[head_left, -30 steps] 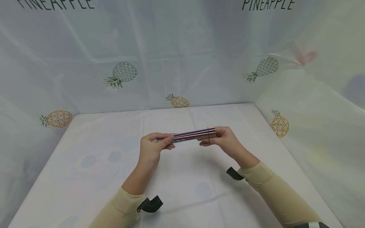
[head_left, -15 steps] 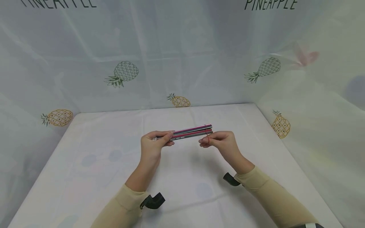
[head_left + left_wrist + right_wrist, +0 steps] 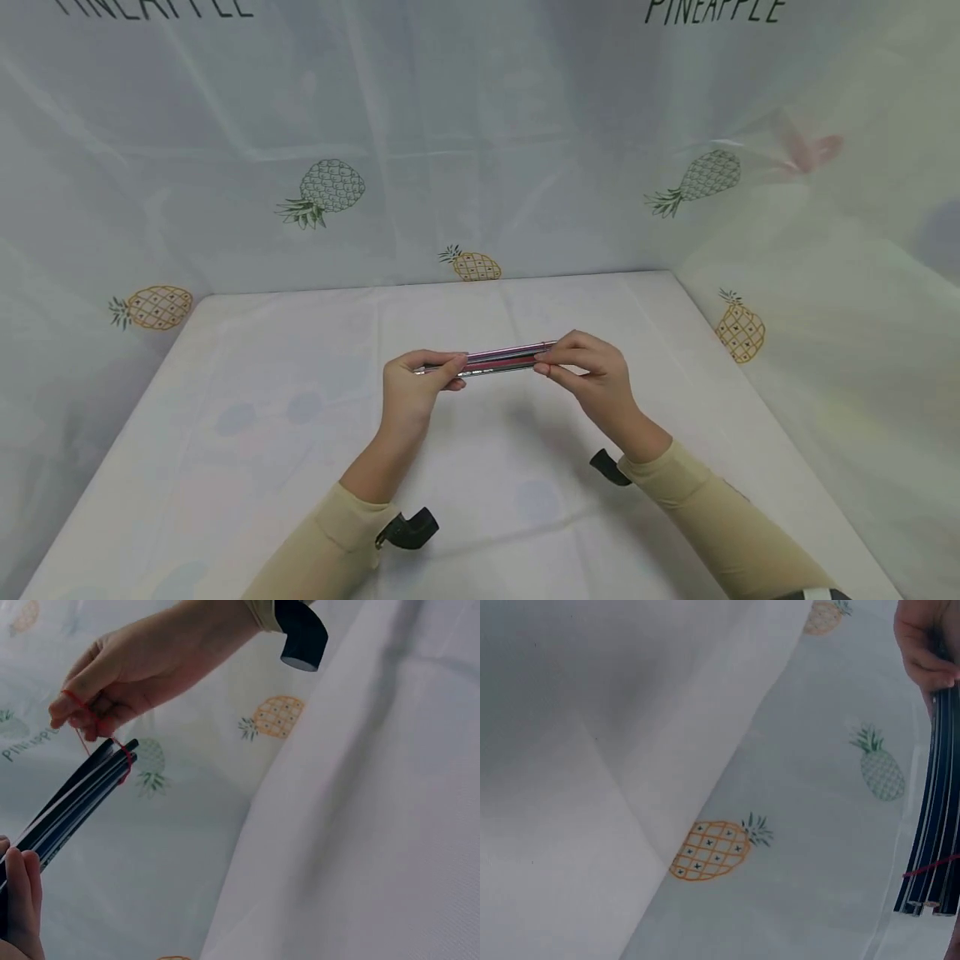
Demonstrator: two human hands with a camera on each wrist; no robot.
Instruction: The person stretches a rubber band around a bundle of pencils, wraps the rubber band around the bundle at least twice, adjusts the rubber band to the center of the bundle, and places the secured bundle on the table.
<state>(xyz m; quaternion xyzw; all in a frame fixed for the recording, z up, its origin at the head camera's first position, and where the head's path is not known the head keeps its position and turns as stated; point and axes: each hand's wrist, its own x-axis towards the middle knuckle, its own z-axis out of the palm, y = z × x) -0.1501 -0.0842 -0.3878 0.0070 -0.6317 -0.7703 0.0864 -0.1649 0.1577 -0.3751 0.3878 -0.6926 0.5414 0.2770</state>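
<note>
A bundle of slim, striped pencils point(image 3: 498, 360) is held level above the table. My left hand point(image 3: 408, 396) grips its left part, thumb on top. A thin red rubber band point(image 3: 930, 867) circles the bundle near its right end. In the left wrist view, my right hand point(image 3: 150, 664) pinches a stretched loop of that band just off the pencil ends. Seen from the head, the right hand point(image 3: 592, 379) covers the bundle's right end, so the band there is mostly hidden. In the right wrist view the left hand point(image 3: 922, 649) shows at the top right.
A white cloth-covered table point(image 3: 300, 483) lies below the hands. Behind it and to the sides hangs a pale curtain point(image 3: 480, 150) printed with pineapples. A black device point(image 3: 411, 530) sits at the left cuff, another black device point(image 3: 609, 467) at the right.
The right hand first covers the bundle's end, draws back below it pulling the band, then rises over the end again. The left hand keeps its grip, shifting slightly right.
</note>
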